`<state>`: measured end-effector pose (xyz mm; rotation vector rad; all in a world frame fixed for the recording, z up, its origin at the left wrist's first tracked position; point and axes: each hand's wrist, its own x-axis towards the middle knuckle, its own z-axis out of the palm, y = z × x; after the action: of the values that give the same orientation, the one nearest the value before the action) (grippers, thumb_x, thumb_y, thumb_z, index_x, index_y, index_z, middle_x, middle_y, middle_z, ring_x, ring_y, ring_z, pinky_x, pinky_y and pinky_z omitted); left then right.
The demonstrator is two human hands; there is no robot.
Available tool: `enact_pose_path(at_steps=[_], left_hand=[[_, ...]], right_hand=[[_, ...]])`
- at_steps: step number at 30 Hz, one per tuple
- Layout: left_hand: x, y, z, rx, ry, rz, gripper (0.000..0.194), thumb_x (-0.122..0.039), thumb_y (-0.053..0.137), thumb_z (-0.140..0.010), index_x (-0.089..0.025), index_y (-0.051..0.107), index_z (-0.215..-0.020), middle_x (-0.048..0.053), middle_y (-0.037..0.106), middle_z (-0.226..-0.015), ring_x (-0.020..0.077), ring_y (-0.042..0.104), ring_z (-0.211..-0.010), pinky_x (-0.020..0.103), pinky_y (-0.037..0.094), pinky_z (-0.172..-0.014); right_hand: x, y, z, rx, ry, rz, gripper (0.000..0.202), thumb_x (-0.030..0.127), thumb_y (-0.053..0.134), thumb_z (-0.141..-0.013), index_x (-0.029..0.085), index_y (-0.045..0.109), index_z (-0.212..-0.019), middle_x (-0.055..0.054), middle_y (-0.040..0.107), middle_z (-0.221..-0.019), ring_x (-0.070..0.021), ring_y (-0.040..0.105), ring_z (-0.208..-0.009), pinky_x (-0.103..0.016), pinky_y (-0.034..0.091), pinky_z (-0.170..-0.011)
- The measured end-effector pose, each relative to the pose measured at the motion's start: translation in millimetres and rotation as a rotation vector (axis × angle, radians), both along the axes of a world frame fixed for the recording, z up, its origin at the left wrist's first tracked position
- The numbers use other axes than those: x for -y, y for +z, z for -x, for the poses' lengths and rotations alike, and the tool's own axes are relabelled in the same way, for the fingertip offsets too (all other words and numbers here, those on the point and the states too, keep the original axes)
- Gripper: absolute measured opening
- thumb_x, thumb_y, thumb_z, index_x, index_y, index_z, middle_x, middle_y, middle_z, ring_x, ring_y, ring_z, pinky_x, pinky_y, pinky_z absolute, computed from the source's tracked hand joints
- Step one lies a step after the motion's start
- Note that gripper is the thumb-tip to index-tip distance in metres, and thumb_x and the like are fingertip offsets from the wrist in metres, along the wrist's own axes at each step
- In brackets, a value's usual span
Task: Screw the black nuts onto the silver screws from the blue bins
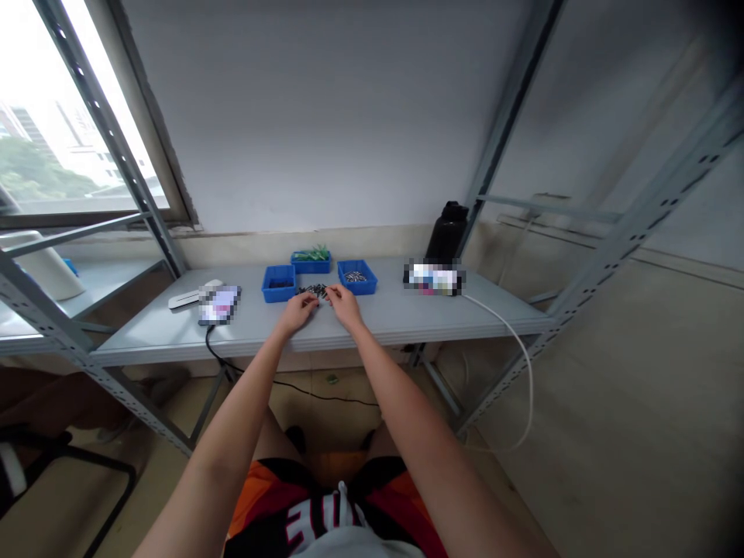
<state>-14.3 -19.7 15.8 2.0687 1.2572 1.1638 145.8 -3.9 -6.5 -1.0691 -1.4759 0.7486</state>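
Observation:
My left hand (300, 313) rests at the shelf's front with thumb and fingers closed together; whatever is between them is too small to make out. Close beside it, my right hand (345, 305) is closed in a pinch at the edge of a pile of small dark parts (312, 290). What the right fingertips hold cannot be seen clearly. Around the pile stand three blue bins: a left bin (279, 294) with dark bits inside, a back bin (311, 267) holding green strip-like pieces (314, 253), and a right bin (365, 287) with small silvery metal pieces (354, 276).
On the grey shelf (256, 337), a phone (219, 305) with a black cable and a white object (187, 298) lie left. A black bottle (447, 232) stands right, behind another lit screen (434, 278) with a white cable (526, 364). Metal posts frame both sides.

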Motion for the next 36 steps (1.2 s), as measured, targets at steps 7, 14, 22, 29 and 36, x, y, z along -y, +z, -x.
enact_pose_path(at_steps=[7,14,22,29,36], left_hand=[[-3,-2.3,1,0.171,0.128,0.004,0.013,-0.028,0.054,-0.082,-0.016,0.06,-0.081,0.004,0.065,-0.075,0.0154,0.058,-0.067,0.027,0.049,-0.067],[-3,1.3,1,0.265,0.126,0.008,0.008,-0.024,0.054,-0.082,-0.017,0.056,-0.078,0.003,0.064,-0.076,0.0129,0.057,-0.064,0.025,0.049,-0.064],[-4,0.7,3,0.241,0.134,0.017,0.01,-0.025,0.054,-0.082,-0.016,0.058,-0.081,0.003,0.065,-0.077,0.0122,0.057,-0.062,0.025,0.048,-0.064],[-7,-3.0,5,0.142,0.226,-0.024,0.021,-0.025,0.05,-0.085,-0.014,0.067,-0.088,0.008,0.072,-0.086,0.0182,0.064,-0.08,0.03,0.049,-0.079],[-6,-6.1,3,-0.142,0.197,-0.024,0.03,-0.02,0.05,-0.086,-0.013,0.071,-0.105,0.012,0.073,-0.104,0.0225,0.066,-0.095,0.032,0.049,-0.089]], right_hand=[[1,1.1,2,0.133,-0.002,0.039,0.017,0.03,0.05,-0.09,0.019,0.064,-0.09,-0.003,0.068,-0.078,-0.015,0.061,-0.071,-0.026,0.046,-0.071],[7,1.4,7,0.363,0.083,0.009,0.011,0.023,0.055,-0.088,0.02,0.066,-0.089,-0.004,0.069,-0.083,-0.0166,0.063,-0.079,-0.03,0.046,-0.079],[9,3.9,6,0.343,0.166,-0.062,0.024,0.008,0.05,-0.08,0.019,0.067,-0.092,-0.005,0.07,-0.099,-0.0168,0.062,-0.09,-0.033,0.047,-0.09],[-2,-1.8,0,0.091,-0.007,-0.006,0.026,0.018,0.047,-0.081,0.019,0.067,-0.096,-0.006,0.071,-0.097,-0.0182,0.065,-0.09,-0.035,0.051,-0.088],[-11,-4.0,-5,-0.171,-0.132,0.052,0.069,0.028,0.051,-0.078,0.027,0.037,-0.146,-0.012,0.039,-0.151,-0.0195,0.063,-0.099,-0.03,0.056,-0.07]])
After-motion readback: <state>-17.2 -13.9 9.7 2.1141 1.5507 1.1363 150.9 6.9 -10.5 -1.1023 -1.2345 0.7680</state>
